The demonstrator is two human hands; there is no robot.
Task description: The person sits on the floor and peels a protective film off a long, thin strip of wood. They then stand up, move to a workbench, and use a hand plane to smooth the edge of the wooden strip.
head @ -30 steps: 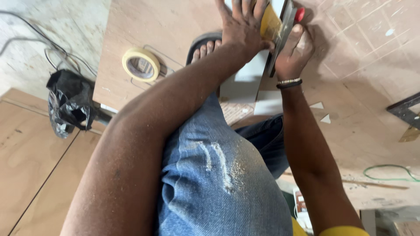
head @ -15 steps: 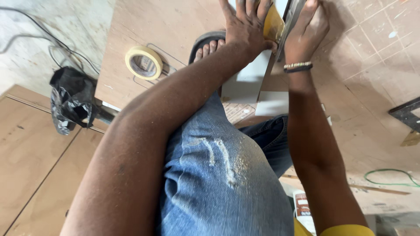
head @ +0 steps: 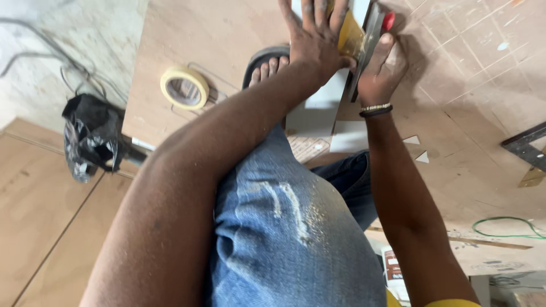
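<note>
My left hand (head: 315, 42) lies flat with fingers spread, pressing a yellow block (head: 351, 38) and a white sheet (head: 318, 111) onto a plywood board (head: 210, 34). A metal straightedge (head: 364, 57) runs along the right side of that hand. My right hand (head: 382, 71), a beaded bracelet at its wrist, grips a cutting tool with a red end (head: 388, 21) against the straightedge. My foot in a black sandal (head: 266, 67) rests on the board beside the sheet. My knee in blue jeans (head: 284, 227) fills the foreground.
A roll of masking tape (head: 183, 88) lies on the board to the left. A black plastic bag (head: 91, 136) sits at the board's left edge. Small white triangular offcuts (head: 418, 149), a metal square (head: 526, 145) and a green wire (head: 506, 227) lie to the right.
My right hand slid away along the straightedge, hiding the red end, then came back toward me. The left hand stayed pressed down.
</note>
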